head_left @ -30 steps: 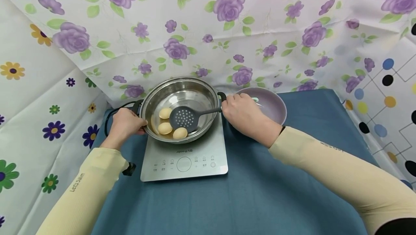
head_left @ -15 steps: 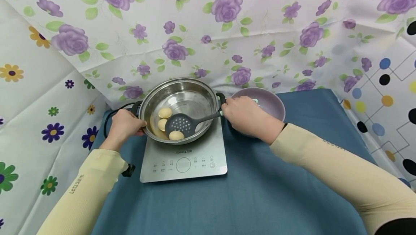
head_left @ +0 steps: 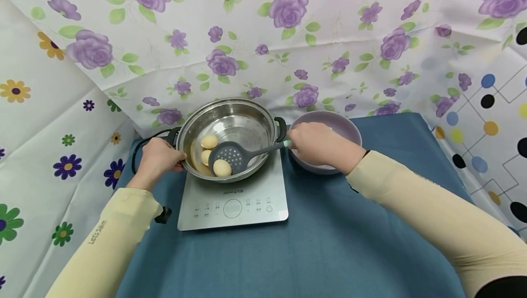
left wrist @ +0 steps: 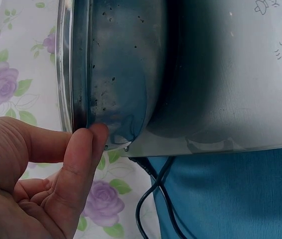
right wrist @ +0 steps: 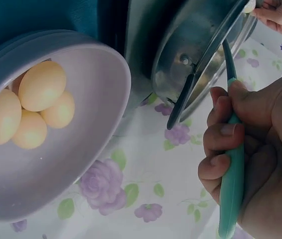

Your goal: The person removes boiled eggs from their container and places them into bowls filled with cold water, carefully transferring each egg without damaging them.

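Perforated skimmer [head_left: 231,156] shifted slightly, smooth oval eggs [head_left: 222,168], shiny round metal pan [head_left: 247,128]

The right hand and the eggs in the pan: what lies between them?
In the head view, the slotted spoon lies between them, reaching over the rim of the pan.

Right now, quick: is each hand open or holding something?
Left hand: closed, pinching the rim of the steel pan.
Right hand: closed, holding the perforated skimmer by its green handle.
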A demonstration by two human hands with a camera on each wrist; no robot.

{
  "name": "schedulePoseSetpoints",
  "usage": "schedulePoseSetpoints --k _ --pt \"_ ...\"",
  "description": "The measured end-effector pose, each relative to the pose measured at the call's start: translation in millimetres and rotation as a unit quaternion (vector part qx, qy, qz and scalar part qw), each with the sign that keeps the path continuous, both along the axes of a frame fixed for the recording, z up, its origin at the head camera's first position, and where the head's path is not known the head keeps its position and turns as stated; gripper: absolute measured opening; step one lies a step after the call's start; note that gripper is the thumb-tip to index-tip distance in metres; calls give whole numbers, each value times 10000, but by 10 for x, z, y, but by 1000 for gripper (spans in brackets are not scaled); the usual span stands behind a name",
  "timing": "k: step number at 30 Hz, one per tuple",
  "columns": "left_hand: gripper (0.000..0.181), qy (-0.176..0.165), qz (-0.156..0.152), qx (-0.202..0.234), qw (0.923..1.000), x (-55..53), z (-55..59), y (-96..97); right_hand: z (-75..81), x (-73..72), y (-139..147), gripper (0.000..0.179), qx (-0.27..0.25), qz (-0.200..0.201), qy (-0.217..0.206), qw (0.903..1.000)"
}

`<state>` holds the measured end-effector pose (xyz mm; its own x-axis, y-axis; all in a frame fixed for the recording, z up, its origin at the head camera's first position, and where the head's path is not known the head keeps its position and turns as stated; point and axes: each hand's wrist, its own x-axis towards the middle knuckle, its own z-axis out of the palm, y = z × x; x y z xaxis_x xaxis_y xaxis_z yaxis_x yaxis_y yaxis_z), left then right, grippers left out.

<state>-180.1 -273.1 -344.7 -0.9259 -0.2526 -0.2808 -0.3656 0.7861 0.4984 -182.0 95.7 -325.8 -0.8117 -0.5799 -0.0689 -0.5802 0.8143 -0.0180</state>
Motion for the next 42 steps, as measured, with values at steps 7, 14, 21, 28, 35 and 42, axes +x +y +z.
schedulePoseSetpoints --k 7,14,21,28,35,42 --pt "23 -49 -4 34 10000 -10 19 15 64 -44 80 11 -98 -229 -525 9983" --pt "23 -49 -20 60 10000 -20 33 30 126 -81 189 26 -264 -375 -620 9970" --pt "23 -13 -1 72 10000 -15 19 18 237 -75 327 22 -290 -801 -802 9931" --pt "25 89 -71 62 9999 2 14 14 341 -57 520 17 -395 -884 -779 9923" --pt "24 119 -60 31 9999 14 -2 8 399 -27 728 24 -588 -958 -713 9911" --pt "25 132 -79 -12 9999 24 -14 -10 474 43 952 18 -640 -1114 -626 9897"
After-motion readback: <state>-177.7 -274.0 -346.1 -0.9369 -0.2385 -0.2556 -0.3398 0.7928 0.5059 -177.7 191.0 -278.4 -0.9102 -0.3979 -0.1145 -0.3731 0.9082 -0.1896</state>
